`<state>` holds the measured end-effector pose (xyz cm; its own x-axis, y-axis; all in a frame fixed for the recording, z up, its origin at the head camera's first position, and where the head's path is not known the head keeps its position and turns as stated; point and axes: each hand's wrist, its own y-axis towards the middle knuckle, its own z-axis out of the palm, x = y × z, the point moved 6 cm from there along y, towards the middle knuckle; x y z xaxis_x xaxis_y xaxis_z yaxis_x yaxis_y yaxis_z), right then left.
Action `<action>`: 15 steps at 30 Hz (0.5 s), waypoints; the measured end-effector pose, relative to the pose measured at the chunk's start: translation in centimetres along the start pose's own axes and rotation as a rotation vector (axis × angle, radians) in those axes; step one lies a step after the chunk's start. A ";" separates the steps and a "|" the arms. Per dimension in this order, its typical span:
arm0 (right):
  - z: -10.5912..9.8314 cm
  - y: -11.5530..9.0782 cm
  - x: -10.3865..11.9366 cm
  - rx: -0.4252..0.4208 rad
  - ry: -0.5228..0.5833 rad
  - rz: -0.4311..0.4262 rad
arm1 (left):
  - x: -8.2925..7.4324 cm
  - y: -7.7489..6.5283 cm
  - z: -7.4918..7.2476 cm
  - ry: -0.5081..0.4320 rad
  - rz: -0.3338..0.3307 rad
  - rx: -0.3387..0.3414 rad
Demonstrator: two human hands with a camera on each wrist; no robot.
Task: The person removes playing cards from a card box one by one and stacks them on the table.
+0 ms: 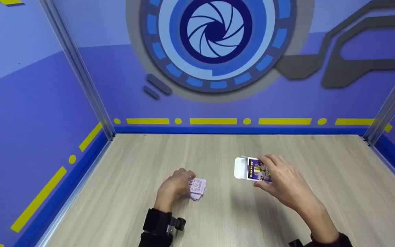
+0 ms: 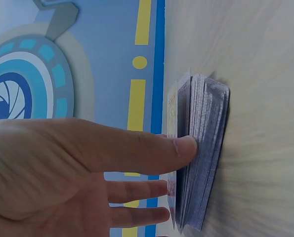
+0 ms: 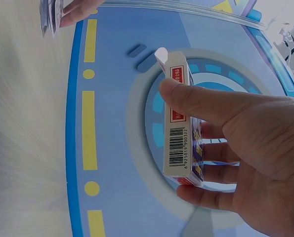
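Observation:
A stack of playing cards (image 1: 196, 187) with purple patterned backs sits low at the wood-grain table, its edges uneven and fanned. My left hand (image 1: 177, 185) grips it from the left; in the left wrist view the thumb (image 2: 186, 148) presses the side of the stack (image 2: 201, 148), with fingers across on the far side. Up off the table to the right, my right hand (image 1: 283, 178) holds a purple and white card box (image 1: 258, 169) between thumb and fingers. The box's white end flap (image 1: 240, 168) hangs open towards the left. A barcode shows on the box's side (image 3: 177, 148) in the right wrist view.
The wooden table (image 1: 125, 161) is bounded at the back by a blue printed wall (image 1: 101, 79) with yellow dashes. Another blue panel (image 1: 19, 144) closes the left side, with a metal post (image 1: 81, 65) at the corner.

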<state>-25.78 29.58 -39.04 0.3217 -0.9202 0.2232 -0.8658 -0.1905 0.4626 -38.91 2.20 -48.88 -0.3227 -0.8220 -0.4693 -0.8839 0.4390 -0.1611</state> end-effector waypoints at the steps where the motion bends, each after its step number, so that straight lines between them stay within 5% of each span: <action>1: 0.0 0.0 0.0 0.001 0.001 0.000 | -0.1 -0.1 0.0 0.006 0.000 0.008; 10: 0.1 0.0 0.0 0.001 -0.002 -0.010 | -1.2 -0.1 1.0 -0.006 0.005 0.066; 15: 0.1 0.1 0.0 -0.008 -0.014 -0.030 | -1.8 0.1 1.9 0.027 0.014 0.043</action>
<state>-25.90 29.50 -39.08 0.3418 -0.9188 0.1977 -0.8529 -0.2149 0.4757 -37.81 4.42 -49.73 -0.3442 -0.8251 -0.4481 -0.8643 0.4648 -0.1920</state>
